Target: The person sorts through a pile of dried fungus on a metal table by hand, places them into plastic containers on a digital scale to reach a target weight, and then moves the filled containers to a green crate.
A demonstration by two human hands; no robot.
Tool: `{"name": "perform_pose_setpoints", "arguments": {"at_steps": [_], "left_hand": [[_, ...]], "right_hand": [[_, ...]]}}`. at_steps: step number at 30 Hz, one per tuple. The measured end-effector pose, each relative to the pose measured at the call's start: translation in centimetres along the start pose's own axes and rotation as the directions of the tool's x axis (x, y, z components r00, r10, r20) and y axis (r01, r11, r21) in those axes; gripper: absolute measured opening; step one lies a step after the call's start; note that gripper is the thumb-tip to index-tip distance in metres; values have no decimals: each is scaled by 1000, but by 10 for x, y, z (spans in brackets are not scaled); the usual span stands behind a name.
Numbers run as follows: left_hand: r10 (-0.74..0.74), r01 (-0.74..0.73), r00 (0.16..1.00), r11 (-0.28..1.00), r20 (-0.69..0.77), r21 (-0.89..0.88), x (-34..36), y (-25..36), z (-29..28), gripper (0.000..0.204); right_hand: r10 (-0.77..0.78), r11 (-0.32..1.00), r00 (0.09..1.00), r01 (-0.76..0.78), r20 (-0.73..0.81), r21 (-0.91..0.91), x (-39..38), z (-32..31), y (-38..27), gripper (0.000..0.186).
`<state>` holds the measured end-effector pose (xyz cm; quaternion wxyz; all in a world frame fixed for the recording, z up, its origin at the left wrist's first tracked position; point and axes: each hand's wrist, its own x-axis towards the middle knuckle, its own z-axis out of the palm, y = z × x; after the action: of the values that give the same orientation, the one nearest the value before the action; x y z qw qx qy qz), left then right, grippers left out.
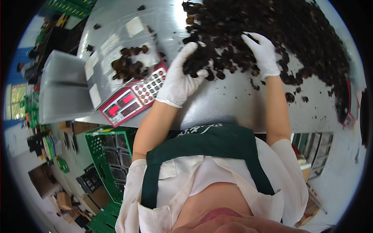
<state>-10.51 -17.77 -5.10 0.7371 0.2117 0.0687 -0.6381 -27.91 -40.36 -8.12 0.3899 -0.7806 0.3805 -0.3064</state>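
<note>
Metal surface (225,106) spans the view. Big pile of dark brown pieces (299,31) heaped at its far right, strays spread toward the near edge. Green crate (93,149) below left, clear boxes inside. Red-and-silver scale (134,101) at left, clear tray holding a brown batch (130,68) on it. Left hand (179,77), gloved white, half-closed around a dark clump (197,62). Right hand (264,54), gloved, partly open at pile's near edge; can't tell if gripping.

So both forearms (156,124) are being stretched forward, left hand (178,79) is being cupped, right hand (266,55) is being held kinda spread.
</note>
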Motion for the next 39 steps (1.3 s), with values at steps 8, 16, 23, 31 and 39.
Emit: {"name": "perform_pose_setpoints", "arguments": {"at_steps": [8, 16, 23, 31, 39], "left_hand": [[538, -431, 829, 442, 152, 787, -74, 88, 53, 39], [320, -1, 828, -821, 461, 571, -108, 154, 3, 59], [585, -386, 589, -402, 558, 830, -131, 183, -5, 54], [745, -354, 506, -280, 435, 892, -166, 219, -29, 45], [637, -385, 626, -250, 450, 889, -164, 193, -34, 42]], "right_hand": [[148, 883, 983, -181, 109, 434, 13, -7, -3, 41], [451, 746, 881, -461, 145, 480, -1, 14, -81, 48], [195, 882, 968, -242, 155, 403, 25, 28, -60, 28], [-217, 903, 918, 59, 333, 426, 28, 111, -197, 30], [-922, 207, 176, 977, 344, 55, -11, 182, -240, 39]]}}
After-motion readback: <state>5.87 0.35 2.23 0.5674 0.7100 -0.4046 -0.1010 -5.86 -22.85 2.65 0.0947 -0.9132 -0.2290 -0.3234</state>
